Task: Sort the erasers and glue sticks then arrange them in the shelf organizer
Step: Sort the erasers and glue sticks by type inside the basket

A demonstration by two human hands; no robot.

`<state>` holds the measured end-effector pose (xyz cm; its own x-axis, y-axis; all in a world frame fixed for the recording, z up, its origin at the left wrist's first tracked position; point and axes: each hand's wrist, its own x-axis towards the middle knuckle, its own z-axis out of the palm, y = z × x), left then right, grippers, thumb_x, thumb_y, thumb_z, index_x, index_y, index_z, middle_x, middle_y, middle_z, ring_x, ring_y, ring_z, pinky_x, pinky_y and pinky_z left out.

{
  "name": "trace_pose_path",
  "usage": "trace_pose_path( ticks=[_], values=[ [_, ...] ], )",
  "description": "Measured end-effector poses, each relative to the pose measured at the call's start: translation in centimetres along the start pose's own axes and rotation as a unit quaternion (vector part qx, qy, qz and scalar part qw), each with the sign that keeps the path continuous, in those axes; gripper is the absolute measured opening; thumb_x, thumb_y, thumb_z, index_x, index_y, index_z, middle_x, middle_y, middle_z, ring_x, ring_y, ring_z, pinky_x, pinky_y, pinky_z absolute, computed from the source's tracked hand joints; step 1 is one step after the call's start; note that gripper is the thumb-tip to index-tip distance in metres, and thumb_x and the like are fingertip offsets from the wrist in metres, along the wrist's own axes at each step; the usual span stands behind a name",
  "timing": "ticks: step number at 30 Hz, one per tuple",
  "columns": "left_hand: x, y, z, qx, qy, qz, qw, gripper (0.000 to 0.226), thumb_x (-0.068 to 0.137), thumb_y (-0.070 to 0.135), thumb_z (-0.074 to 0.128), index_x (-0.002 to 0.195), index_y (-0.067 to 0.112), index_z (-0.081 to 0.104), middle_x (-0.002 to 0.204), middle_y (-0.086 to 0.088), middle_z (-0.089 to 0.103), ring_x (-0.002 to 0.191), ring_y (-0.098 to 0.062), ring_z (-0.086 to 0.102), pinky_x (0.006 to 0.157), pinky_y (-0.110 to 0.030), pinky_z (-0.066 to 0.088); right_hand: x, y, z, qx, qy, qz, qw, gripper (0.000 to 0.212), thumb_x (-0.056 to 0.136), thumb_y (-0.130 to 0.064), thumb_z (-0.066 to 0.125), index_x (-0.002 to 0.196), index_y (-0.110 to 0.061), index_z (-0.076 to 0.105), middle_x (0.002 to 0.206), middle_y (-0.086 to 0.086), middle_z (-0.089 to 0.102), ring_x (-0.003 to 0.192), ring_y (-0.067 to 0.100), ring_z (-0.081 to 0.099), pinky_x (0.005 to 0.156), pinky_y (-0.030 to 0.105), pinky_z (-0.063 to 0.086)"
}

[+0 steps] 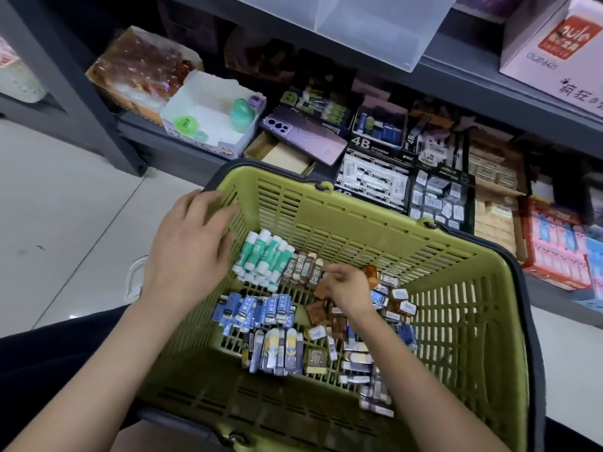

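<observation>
well, shelf organizer (378, 150): standing on the far side, its boxes holding stock; arranging is looking not yet begun.
basket (359, 207): sitting near, holding every item being sorted.
left hand (192, 252): lying open, fingers straight over the basket's far-left wall.
right hand (349, 288): curling round a brown eraser (321, 288) mid-basket.
sorted rows: green glue sticks (264, 256) lying far left, blue erasers (254, 309) and yellow-printed sticks (280, 350) nearer.
loose pile (375, 321): waiting unsorted on the right, so sorting is looking roughly half done.
</observation>
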<state>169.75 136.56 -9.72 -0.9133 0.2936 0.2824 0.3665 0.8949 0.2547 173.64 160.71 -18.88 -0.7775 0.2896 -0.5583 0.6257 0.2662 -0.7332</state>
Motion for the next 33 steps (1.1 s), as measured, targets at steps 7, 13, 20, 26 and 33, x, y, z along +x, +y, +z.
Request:
trace_pose_path(
  ticks=[7,13,20,26,33],
  values=[
    [-0.4,3.8,2.8,-0.088,0.027,0.015,0.996,0.018,0.079,0.012,0.061,0.093,0.006,0.072,0.101,-0.013,0.064,0.094,-0.035,0.057,0.083,-0.039,0.039,-3.0,7.6,-6.6,-0.284,0.103,-0.013,0.953,0.043,0.086,-0.034,0.067,0.124,-0.017,0.059,0.117,0.001,0.065,0.103,0.021,0.061,0.086,0.034,0.051],
    [-1.1,7.8,7.1,-0.288,-0.274,-0.065,0.915,0.026,0.090,0.014,0.062,0.116,0.014,0.063,0.113,-0.004,0.064,0.100,-0.015,0.057,0.087,-0.028,0.046,-1.8,10.2,-7.1,-0.446,-0.082,-0.089,0.887,0.072,0.081,-0.051,0.066,0.142,-0.036,0.033,0.142,-0.008,0.033,0.111,0.019,0.055,0.091,0.036,0.043],
    [-1.5,9.4,8.1,-0.362,-0.313,-0.147,0.866,0.017,0.092,0.013,0.058,0.108,0.017,0.064,0.107,0.002,0.064,0.095,-0.010,0.058,0.075,-0.010,0.043,-1.1,11.3,-6.2,-0.470,-0.061,-0.093,0.875,0.068,0.081,-0.061,0.060,0.138,-0.035,0.034,0.134,-0.001,0.045,0.096,0.022,0.062,0.063,0.028,0.045],
    [-1.5,9.4,7.7,-0.396,-0.294,-0.203,0.846,0.015,0.093,0.010,0.057,0.103,0.017,0.065,0.100,0.001,0.064,0.089,-0.010,0.058,0.071,-0.010,0.041,-1.3,11.9,-5.4,-0.503,-0.060,-0.109,0.855,0.071,0.081,-0.063,0.057,0.138,-0.031,0.028,0.131,0.004,0.046,0.105,0.026,0.057,0.056,0.028,0.043],
    [-1.8,9.5,7.0,-0.448,-0.295,-0.246,0.807,0.015,0.092,0.013,0.058,0.097,0.024,0.066,0.101,-0.003,0.066,0.097,-0.020,0.061,0.088,-0.035,0.050,-1.3,11.4,-5.6,-0.448,-0.058,-0.124,0.884,0.054,0.083,-0.049,0.059,0.131,-0.033,0.040,0.120,-0.002,0.051,0.102,0.022,0.057,0.063,0.028,0.045]
  ],
)
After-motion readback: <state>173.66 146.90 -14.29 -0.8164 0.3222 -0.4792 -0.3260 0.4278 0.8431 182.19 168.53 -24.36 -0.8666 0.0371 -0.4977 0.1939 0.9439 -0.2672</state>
